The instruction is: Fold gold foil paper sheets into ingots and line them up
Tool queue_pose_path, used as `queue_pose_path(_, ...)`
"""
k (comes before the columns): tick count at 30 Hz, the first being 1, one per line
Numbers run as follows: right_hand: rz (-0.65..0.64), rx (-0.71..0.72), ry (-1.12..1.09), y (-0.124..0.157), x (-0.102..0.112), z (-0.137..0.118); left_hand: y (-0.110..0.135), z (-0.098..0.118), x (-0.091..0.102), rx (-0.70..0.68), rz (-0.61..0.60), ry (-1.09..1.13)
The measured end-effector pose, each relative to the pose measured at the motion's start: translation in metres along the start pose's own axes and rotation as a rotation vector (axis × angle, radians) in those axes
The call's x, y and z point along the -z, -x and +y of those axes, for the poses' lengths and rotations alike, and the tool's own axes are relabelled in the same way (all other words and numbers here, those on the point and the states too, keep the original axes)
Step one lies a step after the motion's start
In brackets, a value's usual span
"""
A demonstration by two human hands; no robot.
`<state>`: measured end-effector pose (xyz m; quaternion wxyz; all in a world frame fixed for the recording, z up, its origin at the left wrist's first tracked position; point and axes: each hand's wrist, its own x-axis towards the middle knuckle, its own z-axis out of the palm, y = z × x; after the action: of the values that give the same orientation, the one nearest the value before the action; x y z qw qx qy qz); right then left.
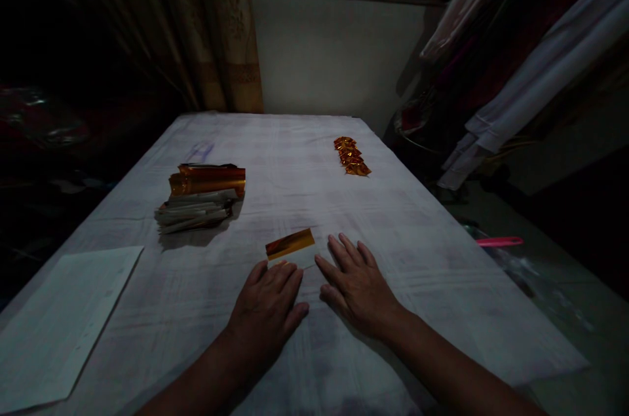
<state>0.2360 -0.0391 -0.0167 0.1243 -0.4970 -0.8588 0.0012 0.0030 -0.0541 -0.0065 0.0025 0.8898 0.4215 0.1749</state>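
Note:
My left hand (268, 308) lies flat on the white cloth-covered table (393, 219), fingers stretched out. Its fingertips touch the near edge of a small sheet of paper with a gold foil band (291, 244). Beside it, my right hand (356, 282) also rests flat with fingers spread, its fingertips just right of the same sheet. Neither hand holds anything.
A stack of gold and white papers (201, 196) sits at the left middle. A row of small folded gold pieces (351, 155) lies at the far right. A white sheet (63, 318) lies at the near left corner. Hanging clothes (515, 75) crowd the right side.

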Motion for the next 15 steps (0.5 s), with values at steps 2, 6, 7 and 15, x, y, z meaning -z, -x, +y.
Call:
queue_pose_path(2, 0.000, 0.007, 0.010, -0.001, 0.001, -0.001, -0.003, 0.001, 0.001, 0.009, -0.025, 0.002)
queue_pose_path(6, -0.018, -0.004, 0.025, -0.001, 0.001, 0.000, 0.003, -0.004, 0.003, 0.011, -0.029, -0.020)
queue_pose_path(7, -0.022, -0.011, 0.026, 0.000, 0.001, 0.000, 0.007, -0.007, 0.004, 0.012, -0.019, -0.035)
queue_pose_path(15, -0.135, -0.089, 0.012, -0.001, 0.006, -0.001, 0.035, -0.026, 0.016, -0.015, 0.006, -0.183)
